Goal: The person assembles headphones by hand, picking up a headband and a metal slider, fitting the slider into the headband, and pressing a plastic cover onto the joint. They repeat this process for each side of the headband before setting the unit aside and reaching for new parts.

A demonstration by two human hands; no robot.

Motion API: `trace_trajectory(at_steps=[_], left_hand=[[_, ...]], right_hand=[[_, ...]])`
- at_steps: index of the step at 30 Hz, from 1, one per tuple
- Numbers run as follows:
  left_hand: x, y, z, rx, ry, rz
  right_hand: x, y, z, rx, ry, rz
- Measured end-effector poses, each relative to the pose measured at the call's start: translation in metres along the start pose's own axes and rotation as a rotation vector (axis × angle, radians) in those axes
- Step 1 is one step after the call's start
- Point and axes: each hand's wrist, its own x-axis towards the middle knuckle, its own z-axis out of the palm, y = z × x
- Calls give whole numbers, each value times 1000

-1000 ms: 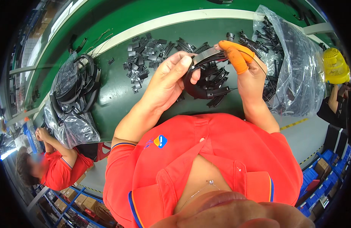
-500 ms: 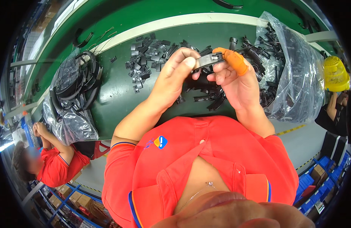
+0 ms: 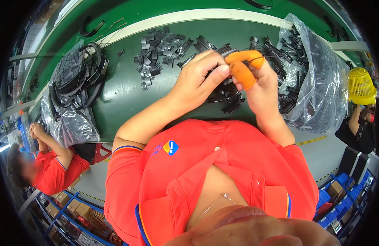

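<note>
Curls the left hand [image 3: 198, 76] closed on a dark part [image 3: 229, 52], mostly hidden, poking out just far of the fingertips; immediately right, bends the right hand [image 3: 260, 78], in orange finger covers [image 3: 243, 76], beside it; cannot tell whether gripping.

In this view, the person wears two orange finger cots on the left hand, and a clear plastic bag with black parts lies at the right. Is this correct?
Not quite: the head view shows the two orange finger cots on the right hand, not the left hand. The clear plastic bag with black parts does lie at the right.
</note>
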Motion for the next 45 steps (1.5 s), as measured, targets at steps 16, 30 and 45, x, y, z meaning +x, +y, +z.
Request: trace_trajectory(at_steps=[16, 30, 45], left_hand=[[-2, 15, -13, -19, -287, -47], [-23, 34, -87, -876, -441, -229], [-25, 39, -159, -1760, -120, 437]], right_hand=[[3, -2, -2, 294, -8, 133], [116, 30, 6, 387, -303, 264], [157, 97, 47, -821, -487, -299]])
